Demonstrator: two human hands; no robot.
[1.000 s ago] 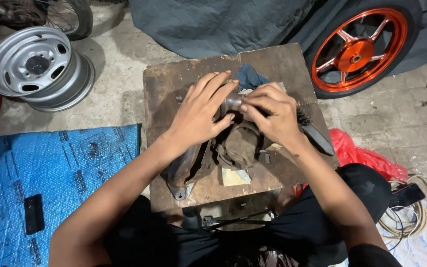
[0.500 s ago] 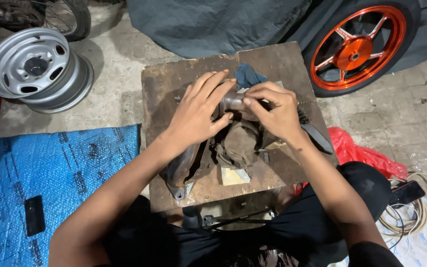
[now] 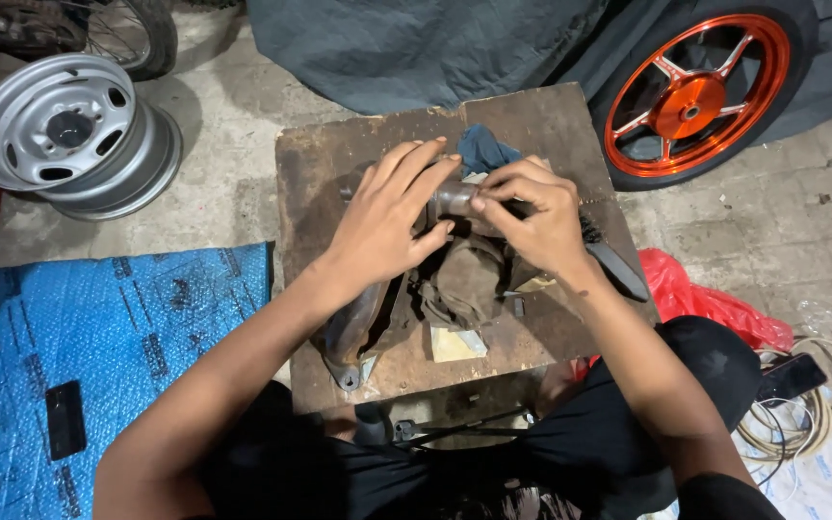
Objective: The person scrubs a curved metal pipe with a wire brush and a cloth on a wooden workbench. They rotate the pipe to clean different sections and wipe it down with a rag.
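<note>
L hand [image 3: 387, 217] flat on metal pipe [image 3: 455, 199], R hand [image 3: 532, 217] pinching its end w/ fingertips, over wooden board [image 3: 532, 125].

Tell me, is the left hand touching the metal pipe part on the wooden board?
Touching. In the head view, the left hand lies over the metal pipe part, its thumb pressed against it.
</note>
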